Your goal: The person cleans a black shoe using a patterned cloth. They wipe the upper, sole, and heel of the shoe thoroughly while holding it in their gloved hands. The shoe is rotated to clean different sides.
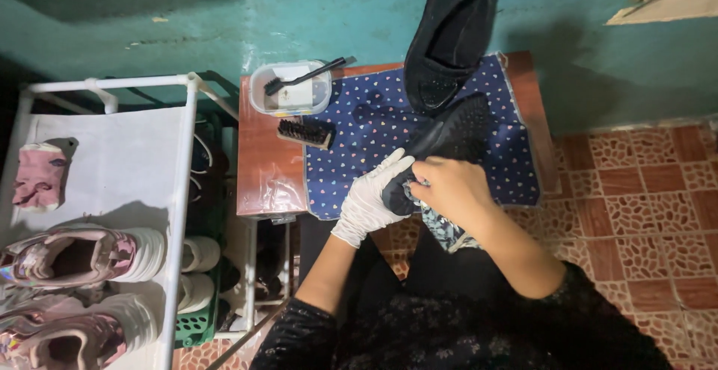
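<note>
Holding the heel of a black shoe (441,146) over the dotted blue cloth (374,127), the gloved left hand (370,199) is closed around it. The bare right hand (452,187) presses a patterned rag (441,228) against this shoe, fingers closed. A second black shoe (452,30) lies just behind.

Left hand (370,199) in a white glove, fingers (391,167) curled closed in a grip, wrist bent, bare forearm running down to a dark sleeve, right hand (452,189) bare, fingers folded shut, knuckles up, just beside the left, forearm angled down-right
</note>
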